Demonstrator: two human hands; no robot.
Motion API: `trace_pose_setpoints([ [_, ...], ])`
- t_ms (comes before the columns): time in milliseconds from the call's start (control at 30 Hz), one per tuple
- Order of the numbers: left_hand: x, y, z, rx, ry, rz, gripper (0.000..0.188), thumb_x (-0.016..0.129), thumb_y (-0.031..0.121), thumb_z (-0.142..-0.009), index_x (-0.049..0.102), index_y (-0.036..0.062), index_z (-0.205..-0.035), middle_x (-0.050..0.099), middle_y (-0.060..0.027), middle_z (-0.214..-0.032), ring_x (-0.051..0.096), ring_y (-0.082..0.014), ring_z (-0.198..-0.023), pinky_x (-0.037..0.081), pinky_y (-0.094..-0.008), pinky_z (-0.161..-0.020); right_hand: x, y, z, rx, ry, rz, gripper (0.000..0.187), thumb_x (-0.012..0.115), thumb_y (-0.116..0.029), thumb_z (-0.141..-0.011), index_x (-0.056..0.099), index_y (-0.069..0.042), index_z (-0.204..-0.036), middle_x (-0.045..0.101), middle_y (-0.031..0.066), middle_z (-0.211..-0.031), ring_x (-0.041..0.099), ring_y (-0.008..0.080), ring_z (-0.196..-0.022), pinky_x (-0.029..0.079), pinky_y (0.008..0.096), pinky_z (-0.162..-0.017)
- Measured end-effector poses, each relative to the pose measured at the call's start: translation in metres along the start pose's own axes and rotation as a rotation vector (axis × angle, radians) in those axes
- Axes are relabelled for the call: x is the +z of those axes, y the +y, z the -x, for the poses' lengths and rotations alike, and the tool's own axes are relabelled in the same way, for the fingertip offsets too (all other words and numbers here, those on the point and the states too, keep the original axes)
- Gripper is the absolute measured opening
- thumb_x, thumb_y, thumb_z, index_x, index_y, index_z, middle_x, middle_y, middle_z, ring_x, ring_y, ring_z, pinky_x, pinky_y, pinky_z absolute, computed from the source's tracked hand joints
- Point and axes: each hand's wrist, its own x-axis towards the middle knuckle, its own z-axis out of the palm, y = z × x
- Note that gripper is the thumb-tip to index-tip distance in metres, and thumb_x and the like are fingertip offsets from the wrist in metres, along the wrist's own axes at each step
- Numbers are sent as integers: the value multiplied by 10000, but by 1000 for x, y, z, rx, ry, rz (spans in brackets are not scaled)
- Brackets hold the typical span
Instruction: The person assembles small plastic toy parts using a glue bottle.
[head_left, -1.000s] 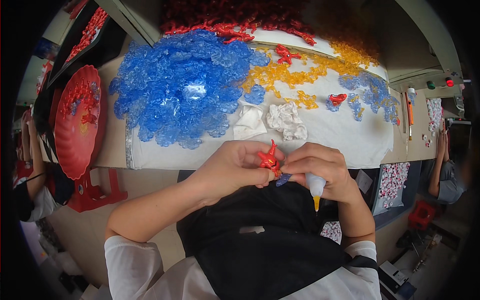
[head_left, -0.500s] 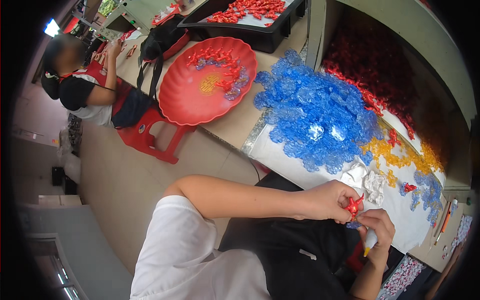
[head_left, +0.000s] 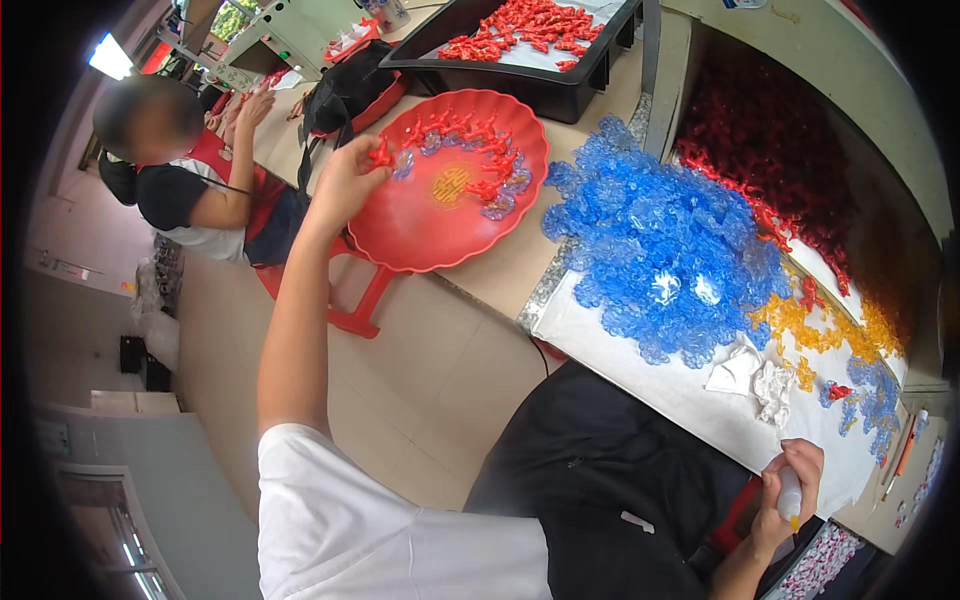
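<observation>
My left hand [head_left: 342, 192] reaches far left to the red scalloped plate [head_left: 405, 235], fingers closed on a small red plastic figurine [head_left: 381, 153]. A translucent blue base [head_left: 403, 164] shows just beside that figurine, over the plate. Inside the far rim, several more red figurines [head_left: 487, 150] on clear bluish bases stand in a curve. Close to my body at the lower right, my right hand [head_left: 803, 468] is wrapped round a small white squeeze bottle [head_left: 789, 492], its yellow tip pointing down.
A big heap of blue plastic pieces [head_left: 665, 245] covers the white paper, with yellow pieces [head_left: 800, 325] and crumpled tissue [head_left: 773, 390] beside it. Red pieces fill a black tray [head_left: 560, 85] behind. A co-worker [head_left: 195, 190] sits at the left. A black bag [head_left: 345, 95] lies near the plate.
My left hand has swung from beside my right hand to the plate at the far left, carrying the red figurine. The right hand has lowered slightly, still holding the squeeze bottle.
</observation>
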Motion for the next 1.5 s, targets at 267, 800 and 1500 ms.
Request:
trace_pose_setpoints([
  [267,27,-30,-26,-119,122,-442,356,626,136,-631,560,61,-972,603,-142,-830,578,-290,-831,446,-349,-718,-3,-5,9,42,-27,49,181,612,-58,-721,535,16,-867,503,138,-880,444,114,-577,382,204,-526],
  [800,17,-72,-47,-39,139,-289,239,593,114,-700,548,6,-909,597,-90,-741,570,-158,-708,445,-271,-643,-39,15,23,128,82,52,212,654,-14,-656,576,-7,-853,550,98,-766,495,159,-616,399,251,-576],
  [1500,34,-29,-40,-121,232,-377,476,681,326,-631,548,35,-983,613,-140,-802,598,-265,-766,449,-333,-679,-46,16,38,177,123,46,213,616,-24,-690,544,11,-888,530,94,-763,470,142,-650,377,233,-616],
])
